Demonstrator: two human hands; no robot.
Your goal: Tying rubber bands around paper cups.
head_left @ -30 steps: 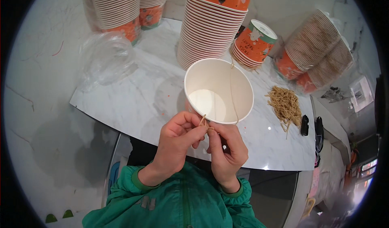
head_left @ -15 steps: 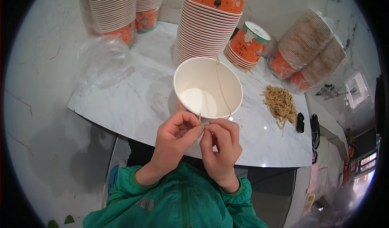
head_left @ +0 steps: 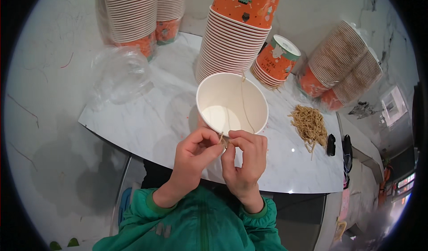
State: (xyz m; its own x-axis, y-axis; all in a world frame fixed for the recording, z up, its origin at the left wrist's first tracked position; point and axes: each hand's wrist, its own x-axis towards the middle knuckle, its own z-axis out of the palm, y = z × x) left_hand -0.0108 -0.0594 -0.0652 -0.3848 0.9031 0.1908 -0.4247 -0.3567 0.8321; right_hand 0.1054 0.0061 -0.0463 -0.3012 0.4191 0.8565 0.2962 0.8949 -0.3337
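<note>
A white-lined paper bucket (head_left: 232,95) stands in front of me, its open mouth tilted toward me. A thin tan string (head_left: 244,103) comes over its far rim and runs down inside toward the near rim. At that near rim my left hand (head_left: 189,159) pinches the string between thumb and index finger, a short end sticking up. Right beside it, my right hand (head_left: 245,161) pinches the string too, fingertips almost touching the left ones. The exact shape of the string between the fingertips is too small to make out.
Behind the bucket rises a tall stack of orange-patterned buckets (head_left: 232,41), with a shorter upturned stack (head_left: 278,61) beside it. Loose tan strings (head_left: 309,127) lie right, near a black object (head_left: 331,145). Wrapped stacks (head_left: 343,59) stand back right; clear plastic (head_left: 120,74) lies left.
The whole scene sits slightly lower in the picture now. Both hands keep their pinch on the string, and the fingertips have shifted a little around it.
</note>
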